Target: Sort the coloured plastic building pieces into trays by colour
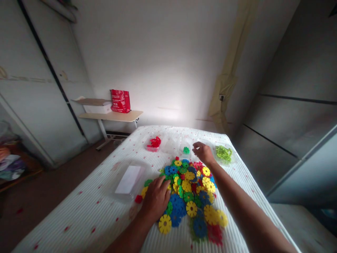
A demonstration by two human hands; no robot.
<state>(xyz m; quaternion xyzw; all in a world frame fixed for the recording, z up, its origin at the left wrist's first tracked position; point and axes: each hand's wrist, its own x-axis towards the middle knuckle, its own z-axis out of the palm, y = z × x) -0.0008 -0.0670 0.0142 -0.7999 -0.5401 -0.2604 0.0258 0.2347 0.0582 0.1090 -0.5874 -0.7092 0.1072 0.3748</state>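
Observation:
A heap of toothed plastic discs [186, 185] in yellow, blue, green and red lies mid-table. My left hand [158, 198] rests on the left side of the heap, its fingers slightly bent and apart, with no disc seen gripped. Beyond the heap, my right hand [204, 151] hovers near the clear plastic containers, thumb and fingers apart. Just left of its fingertips is a single green disc [186, 150], apparently inside a clear container. To the right, a clear container holds light green pieces [223, 154]. On the left, another has red pieces [155, 142].
A clear plastic box with a white sheet [128, 180] lies left of the heap. The table wears a white ribbed cloth [86, 211] with red specks. Behind stands a small side table [123, 116] with a red bag [120, 101] and white box [97, 108].

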